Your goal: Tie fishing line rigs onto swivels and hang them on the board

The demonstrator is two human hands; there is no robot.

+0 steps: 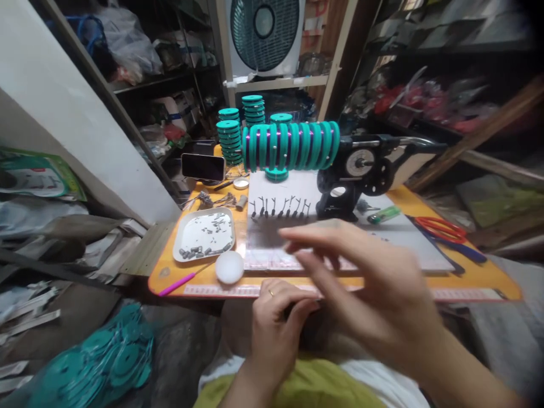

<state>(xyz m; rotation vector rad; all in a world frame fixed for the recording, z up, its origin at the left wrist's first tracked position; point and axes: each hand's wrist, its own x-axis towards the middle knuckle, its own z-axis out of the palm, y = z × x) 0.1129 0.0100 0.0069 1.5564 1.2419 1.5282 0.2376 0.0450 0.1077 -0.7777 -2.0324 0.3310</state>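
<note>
My left hand (278, 317), with a ring on one finger, rests at the table's front edge. Its fingers are curled and the thumb closes toward them; whatever they may hold is hidden. Above the board's front edge, my right hand (365, 277) is blurred by motion, its thumb and forefinger apart with nothing visible between them. Beyond it, a row of small dark swivel-like pieces with forked wire ends (280, 209) lies on the white board (297, 182). A black winder (340, 192) carries a row of teal foam spools (291, 146) over the board.
Left on the orange table (165, 277) are a white tray (204, 215) of small metal cylinders, a white round dish (229, 268) and a magenta-handled tool (182, 282). A phone (203, 168) stands behind. Red-handled pliers (442, 228) lie right. Bagged teal spools (106, 357) sit lower left.
</note>
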